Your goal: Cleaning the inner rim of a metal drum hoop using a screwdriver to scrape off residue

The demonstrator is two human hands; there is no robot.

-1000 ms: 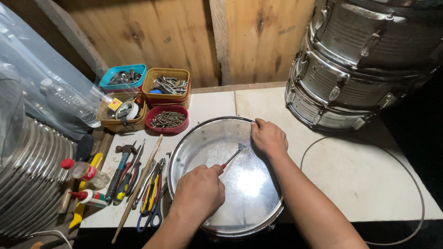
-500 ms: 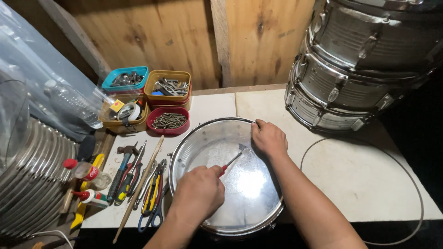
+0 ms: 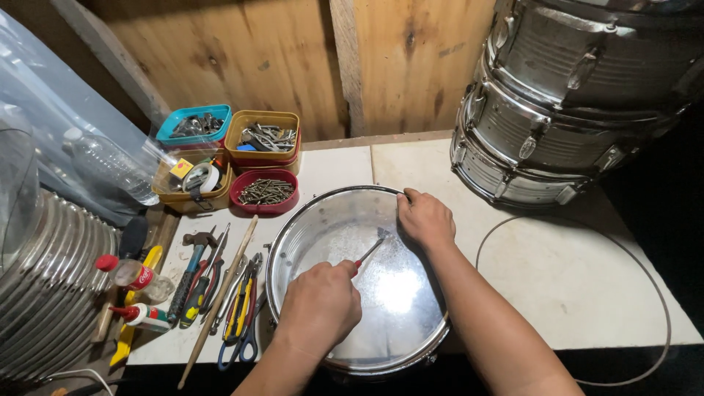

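A shiny metal drum shell lies flat on the white worktop, its open side facing up. My left hand hovers over the near part of the shell, shut on a red-handled screwdriver. The screwdriver's shaft points away from me, and its tip rests against the inside of the shell near the far right wall. My right hand grips the far right rim of the shell, fingers curled over the edge.
Stacked chrome drums stand at the back right, and a thin metal hoop lies on the worktop. Trays of screws and hardware sit at the back left. Hammer, pliers, scissors, a wooden stick and small bottles lie to the left.
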